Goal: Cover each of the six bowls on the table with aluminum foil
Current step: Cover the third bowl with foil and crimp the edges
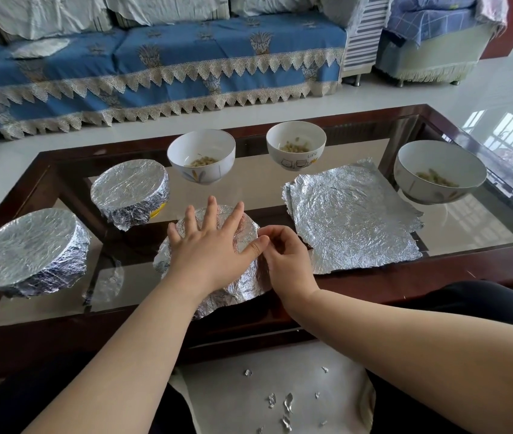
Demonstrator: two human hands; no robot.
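Note:
Two bowls stand fully wrapped in foil: one at the near left (29, 250) and one behind it (129, 189). A third foil-draped bowl (242, 286) sits at the table's front centre. My left hand (211, 245) presses flat on its top with fingers spread. My right hand (283, 258) pinches the foil at its right rim. Three white bowls holding some food stand uncovered: back centre (201, 155), back right of centre (295, 145) and far right (440, 170). Loose crinkled foil sheets (352, 214) lie flat to the right of my hands.
The glass-topped table (60, 164) has a dark wooden frame. A blue-covered sofa (154, 64) runs behind it. Small foil scraps (286, 402) lie on the white cloth over my lap.

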